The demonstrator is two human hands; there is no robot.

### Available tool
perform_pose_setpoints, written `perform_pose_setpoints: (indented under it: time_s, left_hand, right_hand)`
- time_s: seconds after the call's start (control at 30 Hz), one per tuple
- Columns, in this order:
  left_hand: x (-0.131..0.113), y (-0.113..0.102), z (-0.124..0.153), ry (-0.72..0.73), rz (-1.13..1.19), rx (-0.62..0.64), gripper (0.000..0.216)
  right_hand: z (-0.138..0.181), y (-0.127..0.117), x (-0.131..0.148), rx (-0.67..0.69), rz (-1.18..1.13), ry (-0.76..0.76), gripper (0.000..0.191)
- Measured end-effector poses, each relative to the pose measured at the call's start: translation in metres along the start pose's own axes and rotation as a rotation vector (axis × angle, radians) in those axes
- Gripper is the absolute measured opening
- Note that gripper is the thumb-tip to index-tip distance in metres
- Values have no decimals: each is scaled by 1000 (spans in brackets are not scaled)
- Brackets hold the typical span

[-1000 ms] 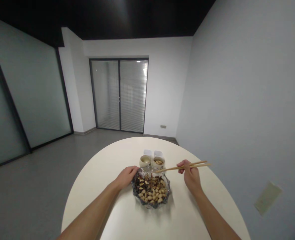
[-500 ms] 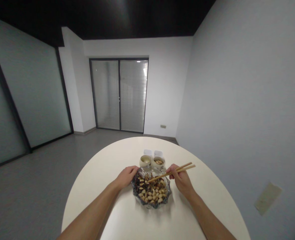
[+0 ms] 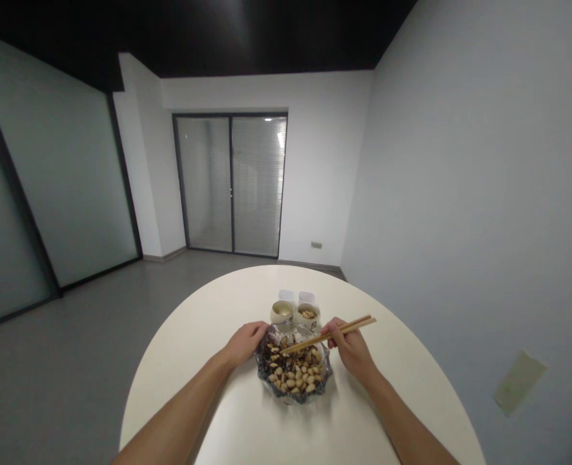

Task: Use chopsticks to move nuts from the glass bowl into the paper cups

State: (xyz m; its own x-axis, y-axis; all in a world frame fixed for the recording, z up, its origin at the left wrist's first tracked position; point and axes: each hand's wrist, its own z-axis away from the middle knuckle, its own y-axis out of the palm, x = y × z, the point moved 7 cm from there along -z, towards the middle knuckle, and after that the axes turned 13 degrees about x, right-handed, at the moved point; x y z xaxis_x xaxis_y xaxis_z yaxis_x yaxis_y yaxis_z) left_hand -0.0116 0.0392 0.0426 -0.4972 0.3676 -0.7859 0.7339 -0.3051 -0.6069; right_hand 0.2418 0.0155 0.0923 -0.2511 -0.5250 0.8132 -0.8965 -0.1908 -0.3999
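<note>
A clear glass bowl with a wavy rim stands on the table in front of me. Pale shelled-looking nuts lie in its near part, and dark pieces mixed with lighter ones fill the left and far parts. My left hand grips the bowl's left rim. Between the fingers of my right hand is a pair of wooden chopsticks, slanting down to the left. Their tips are over the dark pieces; whether they pinch one is too small to tell.
Just behind the bowl are two small cups: the left cup shows a bare inside, while the right cup holds light brown pieces. Two small white containers stand behind them. The round white table has a wall to its right.
The chopstick tips have shifted slightly left across the bowl, and their back ends have drawn closer together. My left hand and the bowl stay put.
</note>
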Motion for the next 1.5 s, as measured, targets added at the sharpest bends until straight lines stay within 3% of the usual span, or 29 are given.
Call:
perform_pose_setpoints:
  time_s: [0.27,0.6,1.23,1.5]
  left_hand:
    - [4,0,0,-1,8,-5,55]
    - [1,-3,4,-3,20,-11,55]
    - [5,-4,4,-3,-4,-15,54]
    - [4,-3,5,-1,-8,-9,54]
  right_hand:
    - [0,-10,6,-76,6,-12,54]
    - [5,-40,6,-288,-24,-41,56]
    - [10,-64,-10,-452,33,33,56]
    - [10,-65,-18,-444,74,68,55]
